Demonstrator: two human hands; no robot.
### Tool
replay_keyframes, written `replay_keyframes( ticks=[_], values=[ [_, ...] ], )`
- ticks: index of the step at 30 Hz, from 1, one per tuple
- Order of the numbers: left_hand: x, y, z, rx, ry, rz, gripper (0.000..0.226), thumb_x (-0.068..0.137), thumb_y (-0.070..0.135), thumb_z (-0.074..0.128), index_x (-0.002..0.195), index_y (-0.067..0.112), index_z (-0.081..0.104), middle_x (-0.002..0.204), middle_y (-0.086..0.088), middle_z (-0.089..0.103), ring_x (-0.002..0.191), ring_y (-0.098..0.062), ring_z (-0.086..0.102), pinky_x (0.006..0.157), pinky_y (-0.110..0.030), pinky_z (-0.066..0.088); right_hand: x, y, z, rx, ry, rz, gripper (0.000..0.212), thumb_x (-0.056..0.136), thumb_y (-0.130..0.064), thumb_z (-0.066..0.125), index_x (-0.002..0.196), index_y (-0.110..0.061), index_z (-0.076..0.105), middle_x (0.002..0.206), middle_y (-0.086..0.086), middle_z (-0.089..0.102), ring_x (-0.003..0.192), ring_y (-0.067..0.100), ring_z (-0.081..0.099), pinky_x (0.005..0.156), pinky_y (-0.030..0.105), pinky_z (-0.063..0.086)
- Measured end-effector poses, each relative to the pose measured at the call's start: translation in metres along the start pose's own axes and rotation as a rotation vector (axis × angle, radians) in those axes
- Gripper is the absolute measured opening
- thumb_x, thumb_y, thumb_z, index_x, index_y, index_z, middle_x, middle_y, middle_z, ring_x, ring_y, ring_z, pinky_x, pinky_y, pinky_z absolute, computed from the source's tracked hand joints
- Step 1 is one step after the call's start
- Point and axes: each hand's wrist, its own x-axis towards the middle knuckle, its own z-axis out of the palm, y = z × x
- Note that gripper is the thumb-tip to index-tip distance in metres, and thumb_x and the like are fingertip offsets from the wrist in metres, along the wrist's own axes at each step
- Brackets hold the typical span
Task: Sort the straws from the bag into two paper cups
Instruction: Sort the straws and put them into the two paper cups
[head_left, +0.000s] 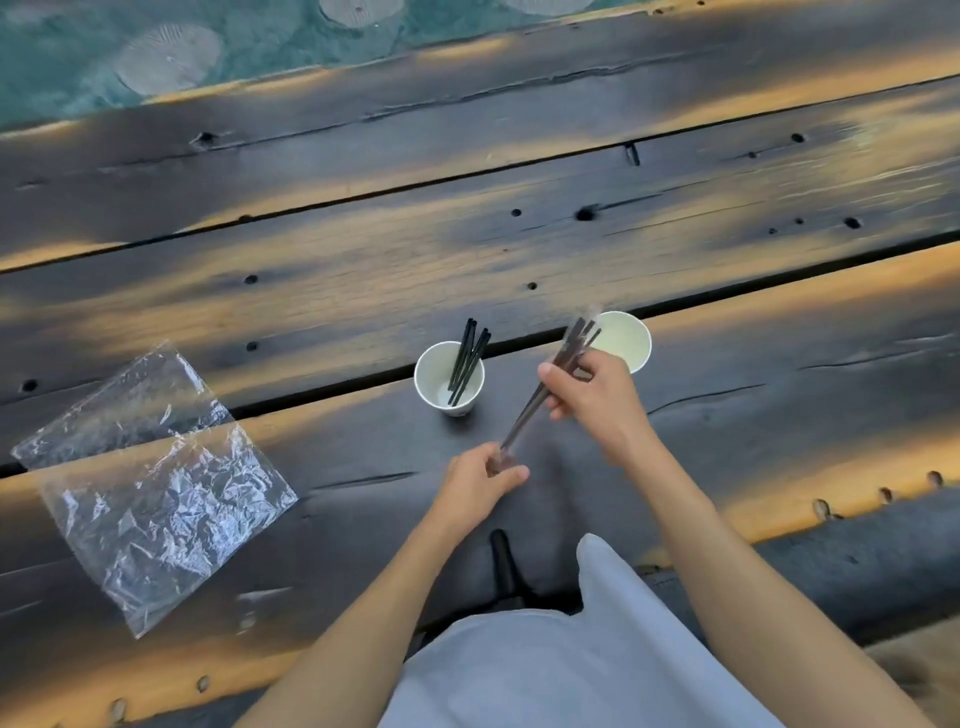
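Note:
Two white paper cups stand on the dark wooden table. The left cup (449, 382) holds several black straws (469, 358) leaning to the right. The right cup (626, 340) looks empty inside. A bundle of dark straws (540, 397) slants from lower left to upper right, its top end blurred in front of the right cup. My left hand (480, 480) pinches the bundle's lower end. My right hand (589, 395) grips it higher up, just in front of the right cup. The clear plastic bag (150, 483) lies flat and crumpled at the left.
The table (467, 249) is made of wide dark planks with gaps and knot holes, running across the view. Beyond its far edge lies a teal floor (104, 57) with pale shell shapes. My light shirt (571, 665) fills the bottom.

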Motion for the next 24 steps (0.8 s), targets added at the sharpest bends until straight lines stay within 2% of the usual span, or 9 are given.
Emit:
replay_keyframes(
  ticks=[2, 4, 6, 11, 14, 17, 21, 24],
  values=[
    [0.012, 0.005, 0.012, 0.240, 0.053, 0.001, 0.054, 0.081, 0.043, 0.075, 0.128, 0.020, 0.062, 0.130, 0.002, 0.064, 0.117, -0.018, 0.061, 0.102, -0.038, 0.047, 0.005, -0.011, -0.025, 0.091, 0.098, -0.021, 0.012, 0.091, -0.009, 0.068, 0.082, -0.003, 0.064, 0.064, 0.004, 0.060, 0.052, 0.013, 0.058, 0.051, 0.025, 0.052],
    [0.020, 0.012, 0.023, 0.450, 0.049, 0.035, 0.075, 0.081, 0.045, 0.074, 0.146, 0.023, 0.045, 0.155, 0.001, 0.042, 0.140, -0.021, 0.041, 0.112, -0.041, 0.037, 0.010, -0.019, -0.047, 0.159, 0.150, -0.053, 0.009, 0.091, -0.009, 0.067, 0.086, -0.002, 0.065, 0.066, 0.004, 0.061, 0.053, 0.013, 0.058, 0.051, 0.026, 0.052],
    [0.027, 0.019, 0.034, 0.591, 0.008, 0.005, 0.092, 0.080, 0.046, 0.075, 0.155, 0.026, 0.027, 0.166, 0.000, 0.017, 0.151, -0.024, 0.020, 0.118, -0.045, 0.028, 0.014, -0.025, -0.066, 0.204, 0.201, -0.087, 0.006, 0.092, -0.010, 0.066, 0.087, -0.006, 0.066, 0.068, 0.006, 0.062, 0.055, 0.015, 0.059, 0.054, 0.026, 0.054],
    [0.035, 0.025, 0.062, 0.833, -0.083, -0.093, 0.113, 0.076, 0.043, 0.080, 0.157, 0.037, 0.000, 0.167, -0.001, -0.014, 0.154, -0.031, -0.012, 0.119, -0.061, 0.013, 0.027, -0.024, -0.101, 0.269, 0.324, -0.110, 0.006, 0.092, -0.008, 0.065, 0.087, -0.005, 0.064, 0.069, 0.005, 0.060, 0.054, 0.014, 0.059, 0.054, 0.026, 0.055],
    [0.036, 0.025, 0.071, 0.863, -0.078, -0.130, 0.116, 0.077, 0.037, 0.081, 0.157, 0.037, -0.003, 0.166, -0.001, -0.021, 0.153, -0.032, -0.017, 0.117, -0.066, 0.013, 0.036, -0.021, -0.116, 0.307, 0.377, -0.085, 0.016, 0.092, -0.007, 0.065, 0.077, -0.010, 0.062, 0.063, 0.000, 0.058, 0.052, 0.014, 0.059, 0.052, 0.025, 0.053],
    [0.037, 0.026, 0.073, 0.849, -0.069, -0.153, 0.115, 0.079, 0.032, 0.081, 0.157, 0.038, -0.003, 0.166, 0.000, -0.022, 0.153, -0.031, -0.018, 0.117, -0.066, 0.014, 0.048, -0.015, -0.126, 0.265, 0.408, -0.078, 0.014, 0.091, -0.008, 0.065, 0.078, -0.007, 0.060, 0.060, -0.001, 0.058, 0.049, 0.012, 0.058, 0.053, 0.026, 0.054],
    [0.037, 0.028, 0.073, 0.862, -0.068, -0.156, 0.114, 0.080, 0.031, 0.080, 0.157, 0.038, -0.004, 0.166, 0.000, -0.022, 0.153, -0.031, -0.018, 0.117, -0.065, 0.014, 0.066, 0.005, -0.116, 0.069, 0.287, -0.012, 0.007, 0.089, -0.010, 0.067, 0.085, -0.006, 0.064, 0.061, 0.005, 0.062, 0.048, 0.009, 0.058, 0.063, 0.041, 0.058],
    [0.036, 0.028, 0.073, 0.859, -0.060, -0.155, 0.115, 0.080, 0.032, 0.080, 0.157, 0.039, -0.004, 0.166, 0.001, -0.022, 0.153, -0.031, -0.017, 0.117, -0.065, 0.014, 0.074, 0.021, -0.102, -0.068, 0.191, 0.051, 0.006, 0.086, -0.010, 0.069, 0.086, -0.005, 0.066, 0.061, 0.006, 0.064, 0.049, 0.014, 0.059, 0.068, 0.050, 0.057]
  ],
)
